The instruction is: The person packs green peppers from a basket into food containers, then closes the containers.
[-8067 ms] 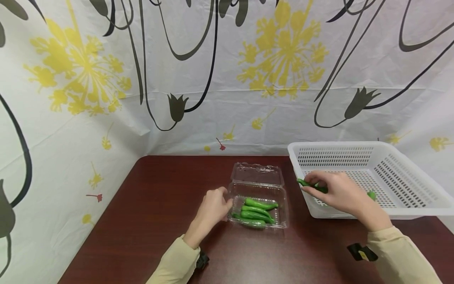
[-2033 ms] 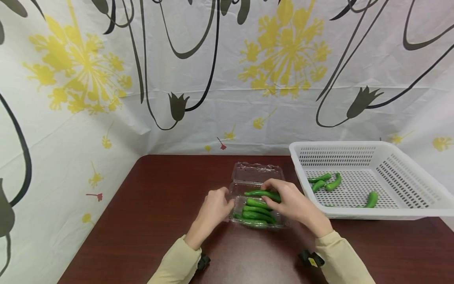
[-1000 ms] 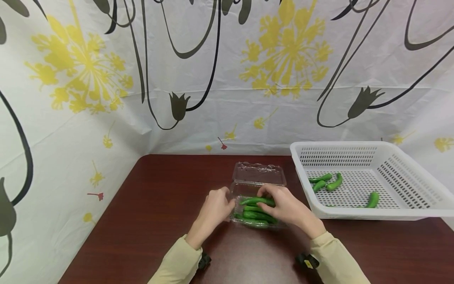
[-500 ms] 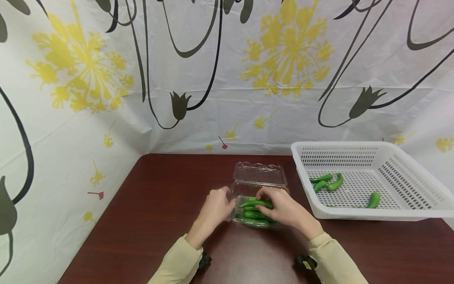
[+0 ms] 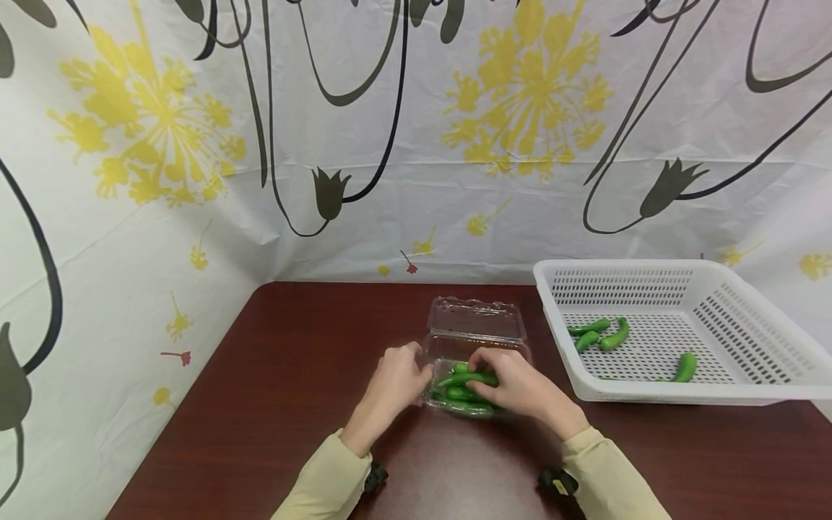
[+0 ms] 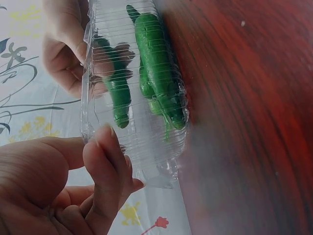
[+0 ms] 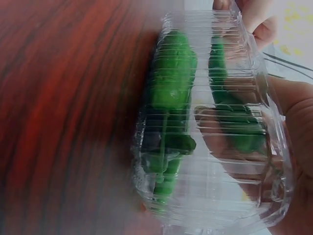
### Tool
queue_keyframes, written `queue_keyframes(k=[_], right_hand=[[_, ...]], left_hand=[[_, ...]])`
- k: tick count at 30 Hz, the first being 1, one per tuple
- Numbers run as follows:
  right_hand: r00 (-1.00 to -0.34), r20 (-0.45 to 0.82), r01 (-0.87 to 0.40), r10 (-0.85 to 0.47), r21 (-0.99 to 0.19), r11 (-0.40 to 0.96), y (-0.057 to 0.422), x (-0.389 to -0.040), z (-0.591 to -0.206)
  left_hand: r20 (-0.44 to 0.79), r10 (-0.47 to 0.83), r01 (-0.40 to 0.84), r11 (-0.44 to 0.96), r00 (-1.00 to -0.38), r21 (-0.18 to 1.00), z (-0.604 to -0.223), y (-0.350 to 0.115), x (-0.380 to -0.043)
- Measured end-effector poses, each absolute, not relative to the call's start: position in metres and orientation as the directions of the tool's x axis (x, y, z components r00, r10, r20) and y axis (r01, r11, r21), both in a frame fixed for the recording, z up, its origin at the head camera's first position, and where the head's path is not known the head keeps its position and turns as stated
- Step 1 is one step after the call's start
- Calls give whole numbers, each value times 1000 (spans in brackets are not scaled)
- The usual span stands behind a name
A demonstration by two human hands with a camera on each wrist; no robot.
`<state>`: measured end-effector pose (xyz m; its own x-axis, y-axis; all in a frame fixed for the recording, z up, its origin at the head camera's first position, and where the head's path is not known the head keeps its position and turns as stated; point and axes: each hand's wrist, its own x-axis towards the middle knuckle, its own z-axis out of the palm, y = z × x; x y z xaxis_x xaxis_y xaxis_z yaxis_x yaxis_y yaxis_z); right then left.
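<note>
A clear plastic clamshell box (image 5: 477, 319) stands on the table with its lid folded back. My left hand (image 5: 393, 375) pinches the box's left rim between thumb and fingers, as the left wrist view also shows. Inside the box my right hand (image 5: 523, 384) pinches a green chili pepper (image 6: 117, 90) by thumb and fingertips. Seen through the ribbed wall, that pepper is held above the others. Several more green peppers (image 6: 155, 58) lie side by side on the bottom of the box, partly covered by the right hand in the head view.
To the right stands a white perforated plastic basket (image 5: 698, 391), with a few green peppers (image 5: 614, 336) at its left side and another (image 5: 685, 367) near its front wall. A patterned white cloth (image 5: 416, 180) hangs behind the dark red wooden table (image 5: 312, 347).
Earlier my right hand held a pepper over the basket. It then carried a pepper left over the box and has since lowered it inside, toward the near side. The left hand keeps its hold.
</note>
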<state>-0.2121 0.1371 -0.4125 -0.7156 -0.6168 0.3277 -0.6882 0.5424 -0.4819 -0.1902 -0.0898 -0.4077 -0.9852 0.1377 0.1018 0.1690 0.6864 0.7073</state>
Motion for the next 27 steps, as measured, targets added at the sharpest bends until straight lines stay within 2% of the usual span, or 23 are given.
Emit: queue_keyframes(k=[27], right_hand=[[-734, 287, -667, -615, -472, 576, 135, -212, -418]], left_hand=[[92, 124, 152, 683, -988, 715, -407, -89, -190]])
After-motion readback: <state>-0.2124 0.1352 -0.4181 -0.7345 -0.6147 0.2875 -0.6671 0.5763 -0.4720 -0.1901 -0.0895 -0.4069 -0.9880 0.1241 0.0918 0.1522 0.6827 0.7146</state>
